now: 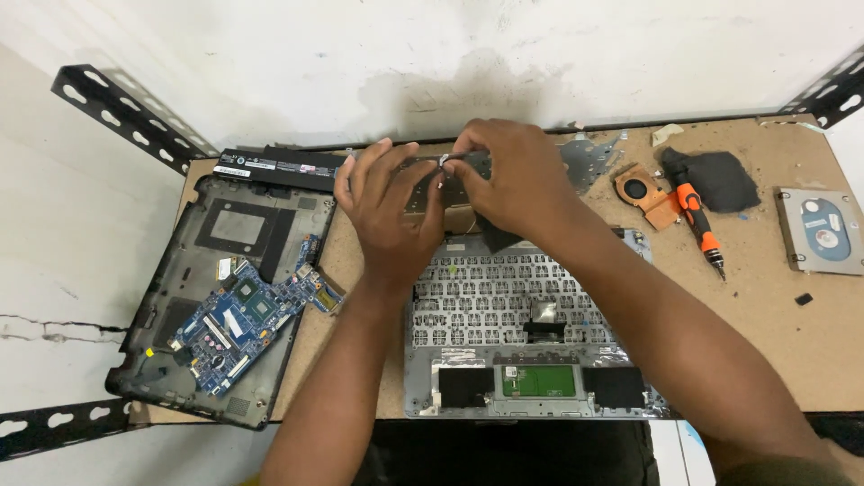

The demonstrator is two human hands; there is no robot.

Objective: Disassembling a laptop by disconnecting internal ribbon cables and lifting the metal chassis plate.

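Note:
My left hand (389,209) and my right hand (509,175) meet above the far edge of an upturned laptop keyboard deck (504,324). Together they grip a dark flat part (454,189) with a small silver tab pinched between my right fingers. A green touchpad board and two black pads show on the deck's near side. Most of the held part is hidden behind my fingers.
A dark laptop bottom case (193,360) with a blue motherboard (247,322) lies at the left, a long black battery (279,167) behind it. At the right lie a copper heatsink fan (641,191), an orange-black screwdriver (697,214), a black cloth (724,180) and a hard drive (823,230).

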